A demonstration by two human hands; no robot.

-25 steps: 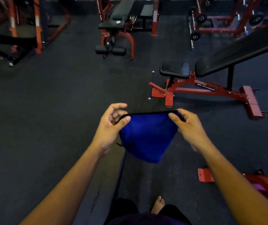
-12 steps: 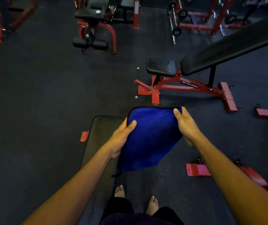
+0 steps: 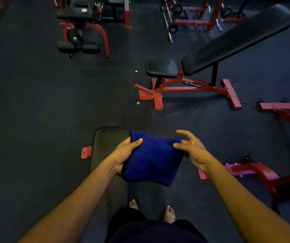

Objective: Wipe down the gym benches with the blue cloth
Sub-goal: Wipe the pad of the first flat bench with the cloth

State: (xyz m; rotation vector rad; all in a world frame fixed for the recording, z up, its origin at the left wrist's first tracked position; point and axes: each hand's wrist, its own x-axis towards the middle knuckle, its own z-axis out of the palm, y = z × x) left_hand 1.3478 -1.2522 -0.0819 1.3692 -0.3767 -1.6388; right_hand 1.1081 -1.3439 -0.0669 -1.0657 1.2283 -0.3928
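Observation:
A folded blue cloth hangs in front of me above the floor. My left hand grips its left edge, thumb lying over the top. My right hand hovers at the cloth's right edge with its fingers spread and loose, holding nothing. A flat black bench pad runs lengthwise just below and left of the cloth, with a red bracket at its side. Ahead to the right stands an inclined black bench with a small seat pad on a red frame.
Dark rubber flooring all around. A red leg machine with black roller pads stands at the back left. Red racks with barbells line the back. More red frames lie at the right. My bare feet stand beside the flat bench.
My right hand has let go of the cloth's right corner and opened. The cloth has folded and dropped lower into my left hand. My view has tilted down toward the flat bench.

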